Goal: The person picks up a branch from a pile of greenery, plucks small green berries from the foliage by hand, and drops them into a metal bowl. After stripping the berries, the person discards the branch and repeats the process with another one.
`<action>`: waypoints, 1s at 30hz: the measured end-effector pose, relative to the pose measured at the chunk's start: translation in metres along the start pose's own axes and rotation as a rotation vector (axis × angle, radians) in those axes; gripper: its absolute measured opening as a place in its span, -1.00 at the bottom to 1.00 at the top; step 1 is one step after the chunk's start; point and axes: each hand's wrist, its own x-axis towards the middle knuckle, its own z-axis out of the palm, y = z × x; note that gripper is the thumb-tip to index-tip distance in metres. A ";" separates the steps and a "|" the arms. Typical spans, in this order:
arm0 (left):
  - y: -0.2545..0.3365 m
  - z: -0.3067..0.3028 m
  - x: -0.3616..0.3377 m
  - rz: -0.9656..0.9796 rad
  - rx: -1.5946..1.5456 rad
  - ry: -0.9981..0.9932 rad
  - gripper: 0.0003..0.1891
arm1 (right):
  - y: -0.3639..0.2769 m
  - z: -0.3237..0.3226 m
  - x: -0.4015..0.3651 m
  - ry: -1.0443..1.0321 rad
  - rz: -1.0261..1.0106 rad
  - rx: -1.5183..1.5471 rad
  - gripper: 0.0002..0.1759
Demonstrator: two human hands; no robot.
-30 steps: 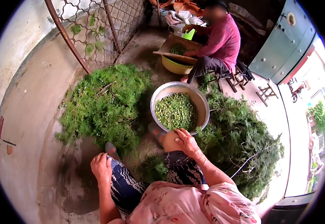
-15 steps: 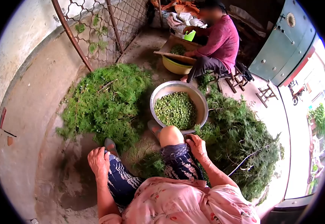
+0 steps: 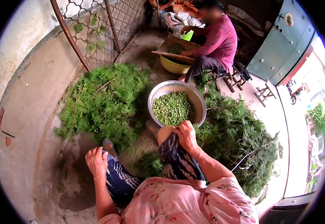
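My left hand (image 3: 96, 161) rests on my left knee, its fingers bent over the edge of the dark patterned trouser leg (image 3: 119, 177). At my other knee, my right hand (image 3: 186, 135) has its fingers closed on the trouser cloth (image 3: 175, 153), pulled up over the kneecap. Just beyond that knee stands a metal basin (image 3: 200, 106) with many small green berries (image 3: 173, 108) in it. Green leafy branches (image 3: 102, 100) are heaped to the left of the basin, and a second heap (image 3: 240, 138) lies to its right.
A person in a red top (image 3: 222, 41) sits at the back by a yellow tub (image 3: 173, 66) with a flat tray (image 3: 164, 48) on it. Small wooden stools (image 3: 264, 93) stand right of them, near a metal door (image 3: 278, 48). A lattice grille (image 3: 91, 30) leans at the left wall.
My right hand has moved up and inward from the outer side of the knee and has taken hold of the trouser cloth, which now sits higher. My left hand stays on its knee.
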 end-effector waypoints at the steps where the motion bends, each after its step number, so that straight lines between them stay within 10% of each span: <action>1: 0.002 -0.002 0.001 -0.017 -0.001 -0.016 -0.71 | 0.007 0.005 0.017 -0.048 0.104 -0.011 -0.88; 5: 0.000 -0.003 -0.001 -0.030 -0.010 -0.007 -0.70 | -0.012 0.012 0.034 0.075 0.295 0.036 -0.75; 10: -0.004 -0.001 -0.003 -0.025 -0.029 0.024 -0.70 | -0.028 -0.010 -0.001 -0.266 0.266 0.266 -0.56; 20: -0.006 -0.004 -0.003 -0.047 -0.033 0.010 -0.71 | -0.035 0.014 0.040 -0.113 0.481 0.323 -0.83; 30: -0.001 -0.003 0.002 -0.023 -0.038 0.009 -0.71 | -0.051 0.030 0.016 -0.313 -0.024 -0.209 -0.68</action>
